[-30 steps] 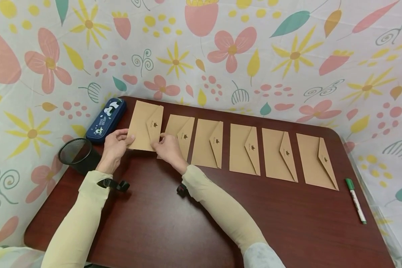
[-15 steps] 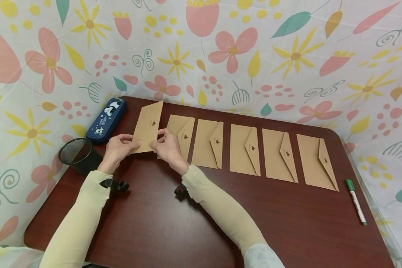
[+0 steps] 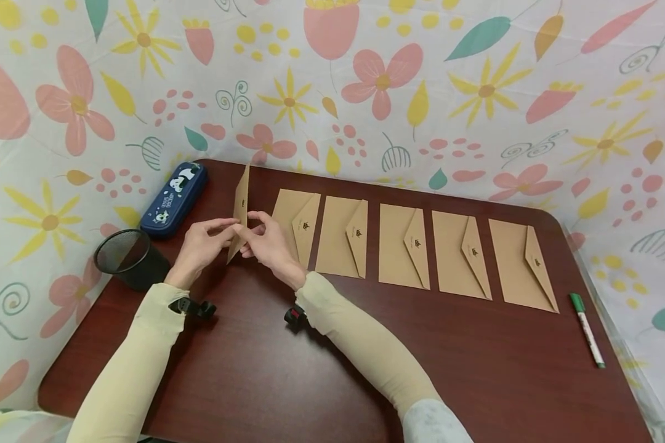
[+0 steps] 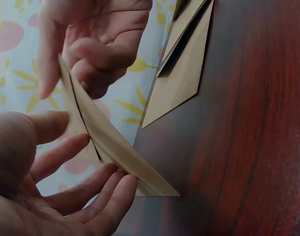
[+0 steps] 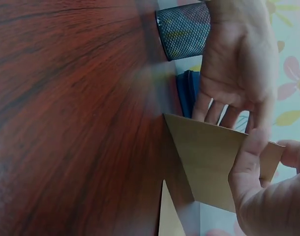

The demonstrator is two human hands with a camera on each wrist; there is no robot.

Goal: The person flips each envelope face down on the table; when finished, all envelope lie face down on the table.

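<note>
A brown paper envelope [image 3: 241, 200] stands nearly edge-on above the table's far left, its crown-printed flap side turned left. My right hand [image 3: 273, 249] pinches it near one edge; in the right wrist view its thumb [image 5: 248, 155] overlaps the plain face [image 5: 204, 155]. My left hand [image 3: 198, 249] is on the flap side. In the left wrist view, loosely bent left fingers [image 4: 103, 189] touch the paper [image 4: 115, 147], and the thumb lies against or near it, apart from the fingers. Several matching envelopes [image 3: 340, 234] lie flat in a row to the right.
A blue panda pencil case [image 3: 173, 200] lies at the table's back left corner. In front of it stands a black mesh pen holder [image 3: 144, 264]. Near the right edge lies a green-capped marker [image 3: 590, 335]. Flower-patterned cloth [image 3: 310, 92] hangs behind the dark red table [image 3: 244, 369].
The envelope has turned from facing me to nearly edge-on and shifted slightly left. My right hand has followed it leftward; the left hand, formerly gripping its lower left corner, now touches the flap side.
</note>
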